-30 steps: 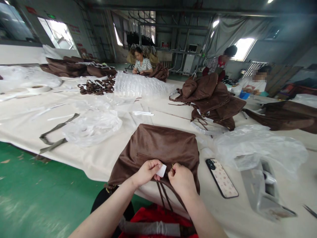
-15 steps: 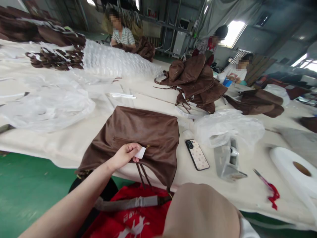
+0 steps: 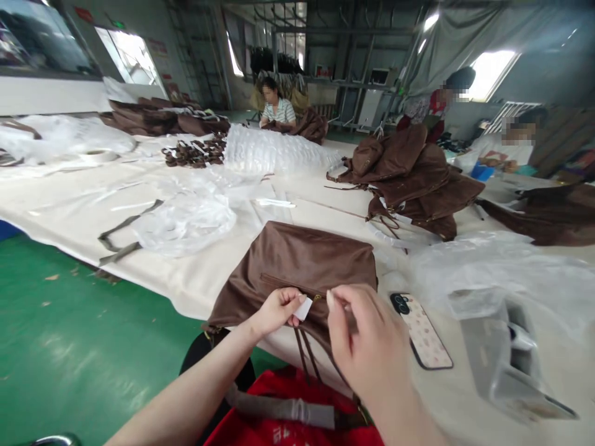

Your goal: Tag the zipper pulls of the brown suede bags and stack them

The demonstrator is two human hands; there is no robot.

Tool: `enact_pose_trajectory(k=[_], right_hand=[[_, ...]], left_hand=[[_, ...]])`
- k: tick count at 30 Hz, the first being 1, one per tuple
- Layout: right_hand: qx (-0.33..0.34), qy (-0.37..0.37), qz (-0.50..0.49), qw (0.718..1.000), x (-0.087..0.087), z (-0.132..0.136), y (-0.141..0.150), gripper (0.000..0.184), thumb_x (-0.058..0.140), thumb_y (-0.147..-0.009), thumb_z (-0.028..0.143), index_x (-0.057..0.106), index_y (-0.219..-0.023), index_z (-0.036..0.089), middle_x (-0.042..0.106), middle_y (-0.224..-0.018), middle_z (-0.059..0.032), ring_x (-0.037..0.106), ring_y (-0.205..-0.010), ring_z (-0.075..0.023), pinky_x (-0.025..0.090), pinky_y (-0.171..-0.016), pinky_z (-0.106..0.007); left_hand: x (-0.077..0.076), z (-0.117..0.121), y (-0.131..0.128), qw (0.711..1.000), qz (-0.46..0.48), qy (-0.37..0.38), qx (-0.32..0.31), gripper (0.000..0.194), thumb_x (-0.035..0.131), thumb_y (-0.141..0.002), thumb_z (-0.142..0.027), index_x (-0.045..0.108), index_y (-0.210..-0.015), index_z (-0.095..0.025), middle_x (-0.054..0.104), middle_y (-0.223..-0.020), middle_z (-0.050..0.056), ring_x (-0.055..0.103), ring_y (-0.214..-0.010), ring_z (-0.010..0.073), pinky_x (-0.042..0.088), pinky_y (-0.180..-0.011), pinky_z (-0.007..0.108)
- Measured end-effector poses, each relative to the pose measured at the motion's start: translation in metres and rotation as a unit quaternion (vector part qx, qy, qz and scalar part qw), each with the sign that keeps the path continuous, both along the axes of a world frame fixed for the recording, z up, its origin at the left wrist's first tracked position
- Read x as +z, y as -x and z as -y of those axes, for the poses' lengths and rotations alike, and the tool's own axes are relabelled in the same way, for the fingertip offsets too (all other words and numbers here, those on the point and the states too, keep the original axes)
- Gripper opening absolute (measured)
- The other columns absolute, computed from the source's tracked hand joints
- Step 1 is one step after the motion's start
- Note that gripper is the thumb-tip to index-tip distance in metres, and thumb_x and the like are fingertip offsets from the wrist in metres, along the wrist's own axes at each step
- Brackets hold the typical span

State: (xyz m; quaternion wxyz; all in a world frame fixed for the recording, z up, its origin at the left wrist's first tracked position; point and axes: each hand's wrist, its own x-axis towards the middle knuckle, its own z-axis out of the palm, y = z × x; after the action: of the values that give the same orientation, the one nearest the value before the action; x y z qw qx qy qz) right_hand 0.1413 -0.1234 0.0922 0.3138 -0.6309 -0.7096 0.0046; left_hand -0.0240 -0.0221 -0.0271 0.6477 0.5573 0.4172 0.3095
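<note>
A brown bag (image 3: 297, 263) lies flat at the near edge of a long white table (image 3: 69, 210), its straps hanging toward me. My left hand (image 3: 275, 310) rests on the bag near its zip and pinches a small white tag (image 3: 303, 308). My right hand (image 3: 367, 341) hovers just right of the tag, above the bag's lower edge, thumb and forefinger pressed together on a thin clear strip that I cannot name.
A phone (image 3: 422, 331) lies right of the bag, then a grey tape dispenser (image 3: 504, 362) and clear plastic bags (image 3: 493, 269). More brown bags (image 3: 413, 176) are piled farther back. Three people work at the far side. Red cloth (image 3: 288, 427) lies on my lap.
My right hand went off to the right, then came back beside the tag with its fingers pinched. The left hand stayed on the bag with the tag.
</note>
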Motion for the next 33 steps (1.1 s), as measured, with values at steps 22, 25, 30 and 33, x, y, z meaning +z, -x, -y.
enact_pose_trajectory(k=[22,25,30,33], right_hand=[[-0.092,0.211,-0.013,0.973,-0.093,-0.057,0.004,0.020,0.053,-0.089,0.034,0.069,-0.085,0.022,0.073,-0.077,-0.0034,0.067,-0.073,-0.0178,0.039,-0.063,-0.025],[-0.098,0.178,0.033,0.979,-0.096,-0.055,0.011,0.022,0.051,-0.092,0.036,0.066,-0.088,0.020,0.073,-0.079,-0.0052,0.068,-0.072,-0.0189,0.039,-0.061,-0.025],[-0.115,0.182,0.102,0.971,-0.097,-0.056,0.018,0.015,0.051,-0.089,0.025,0.063,-0.087,0.017,0.071,-0.076,-0.0075,0.068,-0.068,-0.0205,0.038,-0.056,-0.026],[-0.118,0.184,0.066,0.974,-0.097,-0.057,0.015,0.010,0.055,-0.084,0.022,0.063,-0.082,0.017,0.071,-0.075,-0.0070,0.068,-0.070,-0.0198,0.039,-0.058,-0.025]], left_hand=[[0.027,0.014,-0.010,0.895,-0.285,-0.310,0.147,0.024,0.049,-0.089,-0.034,0.057,-0.071,-0.021,0.062,-0.064,0.004,0.060,-0.062,0.0182,0.039,-0.062,0.027],[0.031,0.011,-0.002,0.932,-0.210,-0.239,0.172,0.027,0.044,-0.092,-0.042,0.052,-0.075,-0.022,0.062,-0.064,0.003,0.062,-0.058,0.0182,0.043,-0.056,0.026],[0.027,0.008,-0.002,0.990,-0.084,-0.041,0.107,0.037,0.044,-0.087,-0.057,0.046,-0.080,-0.020,0.065,-0.066,0.001,0.057,-0.041,0.0121,0.040,-0.037,0.020],[0.020,0.009,-0.005,0.995,-0.073,0.006,0.071,0.036,0.052,-0.083,-0.055,0.050,-0.080,-0.019,0.064,-0.065,0.001,0.058,-0.041,0.0117,0.040,-0.037,0.019]])
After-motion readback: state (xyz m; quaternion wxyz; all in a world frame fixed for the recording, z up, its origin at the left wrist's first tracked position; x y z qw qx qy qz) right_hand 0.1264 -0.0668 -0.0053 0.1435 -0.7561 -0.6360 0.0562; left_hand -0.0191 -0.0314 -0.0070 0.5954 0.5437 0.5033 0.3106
